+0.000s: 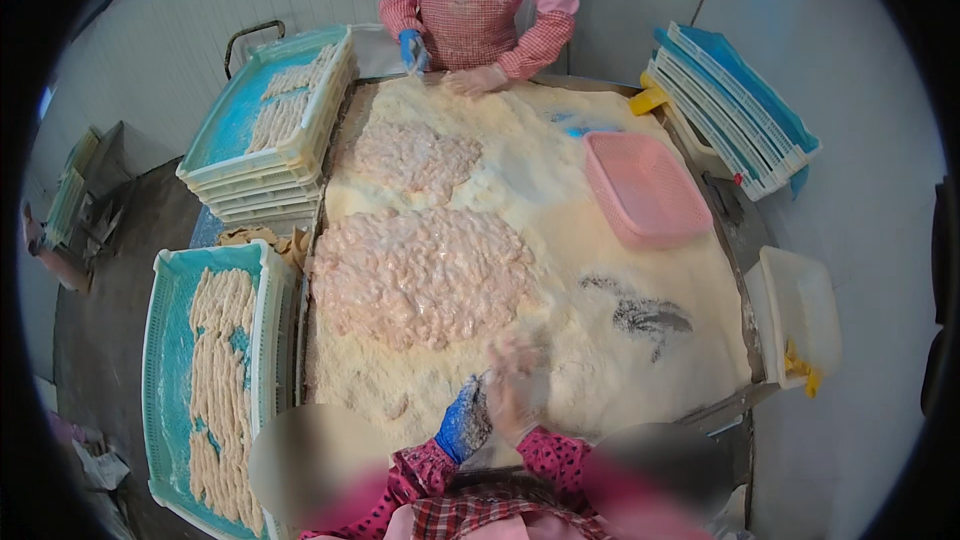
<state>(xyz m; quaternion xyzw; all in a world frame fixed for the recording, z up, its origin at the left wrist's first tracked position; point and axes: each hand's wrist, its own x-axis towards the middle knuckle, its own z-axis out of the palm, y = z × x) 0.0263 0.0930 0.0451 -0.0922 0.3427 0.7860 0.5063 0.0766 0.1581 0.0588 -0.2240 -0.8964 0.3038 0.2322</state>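
My left hand (463, 422), in a blue glove dusted with powder, is curled at the front of the work table; what it may hold is hidden. Right beside it, close to touching, is my right hand (514, 390) in a clear glove, its fingers smeared by motion. Under both hands lies a layer of pale flour-like powder (600, 380). Just beyond them spreads a large heap of wet, pale pink raw meat pieces (420, 275). A smaller heap of similar meat (415, 158) lies farther back.
At left, a turquoise-lined crate (262, 360) holds rows of coated strips (222, 380); behind it stands a crate stack (265, 195). A pink basket (650, 230) sits on the powder. Stacked trays (735, 110) and a white bin (800, 315) line the right. A co-worker (470, 15) stands opposite.
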